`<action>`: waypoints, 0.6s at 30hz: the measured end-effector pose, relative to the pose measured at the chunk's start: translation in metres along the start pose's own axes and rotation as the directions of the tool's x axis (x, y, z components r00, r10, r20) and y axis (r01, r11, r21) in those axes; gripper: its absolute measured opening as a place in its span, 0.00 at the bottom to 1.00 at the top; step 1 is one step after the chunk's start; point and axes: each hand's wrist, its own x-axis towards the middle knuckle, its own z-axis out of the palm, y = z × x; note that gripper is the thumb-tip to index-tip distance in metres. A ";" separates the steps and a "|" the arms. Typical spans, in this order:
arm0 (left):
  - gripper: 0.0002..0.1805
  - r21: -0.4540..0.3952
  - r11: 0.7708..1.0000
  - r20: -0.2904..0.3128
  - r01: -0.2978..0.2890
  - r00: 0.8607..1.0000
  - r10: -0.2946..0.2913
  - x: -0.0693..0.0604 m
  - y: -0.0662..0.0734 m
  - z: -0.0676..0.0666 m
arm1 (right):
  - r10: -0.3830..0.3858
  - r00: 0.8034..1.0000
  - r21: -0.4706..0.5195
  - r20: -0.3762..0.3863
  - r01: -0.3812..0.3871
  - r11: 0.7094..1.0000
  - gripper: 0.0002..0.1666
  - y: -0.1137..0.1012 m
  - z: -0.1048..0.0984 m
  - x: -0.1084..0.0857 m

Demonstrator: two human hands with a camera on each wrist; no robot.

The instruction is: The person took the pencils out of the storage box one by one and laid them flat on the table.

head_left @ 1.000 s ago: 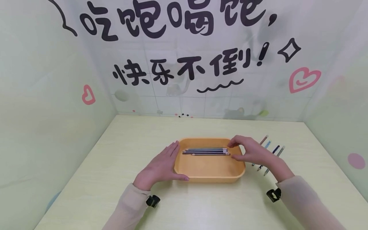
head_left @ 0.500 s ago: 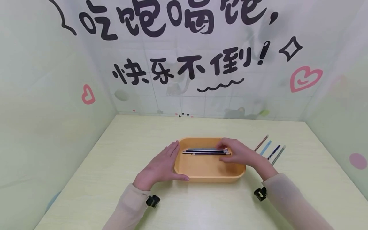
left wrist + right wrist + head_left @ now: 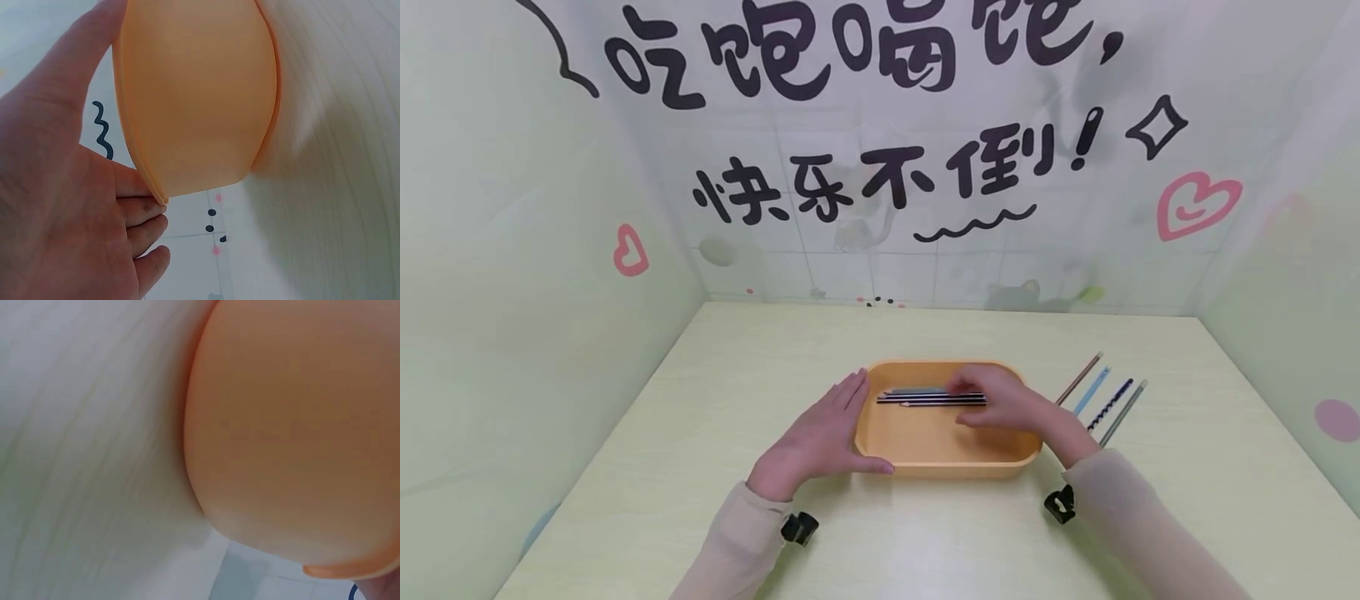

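Note:
An orange tray (image 3: 947, 469) stands on the table with several pencils (image 3: 925, 398) lying side by side in its back half. My left hand (image 3: 816, 433) rests against the tray's left side, fingers extended along the wall and thumb at the front rim; the left wrist view shows the palm (image 3: 69, 206) beside the tray wall (image 3: 200, 94). Inside the tray, my right hand (image 3: 1007, 404) is over the pencils' right ends, fingers bent and thumb apart from them. Its fingertips cover those ends, so contact is unclear. The tray wall (image 3: 294, 425) fills most of the right wrist view.
Right of the tray, several separate pencils lie slanted on the table, among them a brown one (image 3: 1078, 379), a light blue one (image 3: 1092, 392), a dark patterned one (image 3: 1110, 405) and a grey-green one (image 3: 1123, 412). A printed curtain (image 3: 880, 275) hangs behind the table.
My right hand has moved left and deeper into the tray, from its right rim to over the pencils. The left hand stays at the tray's left side.

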 end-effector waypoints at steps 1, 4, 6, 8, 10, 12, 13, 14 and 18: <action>0.70 -0.001 1.000 0.000 0.001 1.000 -0.001 0.000 0.000 0.000 | 0.000 1.000 -0.003 0.001 0.000 1.000 0.22 0.000 0.001 0.001; 0.71 -0.002 1.000 -0.001 0.006 1.000 -0.006 0.000 0.000 0.001 | 0.007 1.000 0.008 0.011 -0.007 1.000 0.22 0.001 0.004 0.003; 0.71 -0.002 1.000 -0.002 0.009 1.000 -0.009 0.000 0.000 0.001 | 0.022 1.000 0.009 0.023 -0.022 1.000 0.23 0.000 0.005 0.004; 0.71 -0.006 1.000 -0.003 0.011 1.000 -0.011 0.000 0.000 0.001 | 0.045 0.998 0.014 0.034 -0.046 0.999 0.23 -0.001 0.005 0.005; 0.71 -0.011 1.000 -0.003 0.012 1.000 -0.012 0.001 0.000 0.001 | 0.070 0.997 0.016 0.044 -0.070 0.997 0.24 -0.002 0.006 0.006; 0.71 -0.016 1.000 -0.002 0.012 1.000 -0.012 0.001 0.000 0.001 | 0.089 0.995 0.022 0.055 -0.090 0.996 0.24 -0.002 0.007 0.007; 0.71 -0.019 1.000 0.000 0.011 1.000 -0.011 0.001 0.000 0.001 | 0.090 0.994 0.024 0.060 -0.092 0.995 0.24 -0.002 0.008 0.007; 0.71 -0.020 1.000 0.000 0.012 1.000 -0.012 0.001 0.000 0.001 | 0.093 0.993 0.033 0.065 -0.096 0.995 0.24 -0.002 0.008 0.008; 0.71 -0.020 1.000 -0.002 0.010 1.000 -0.010 0.001 0.000 0.001 | 0.096 0.992 0.048 0.086 -0.101 0.994 0.24 -0.002 0.011 0.011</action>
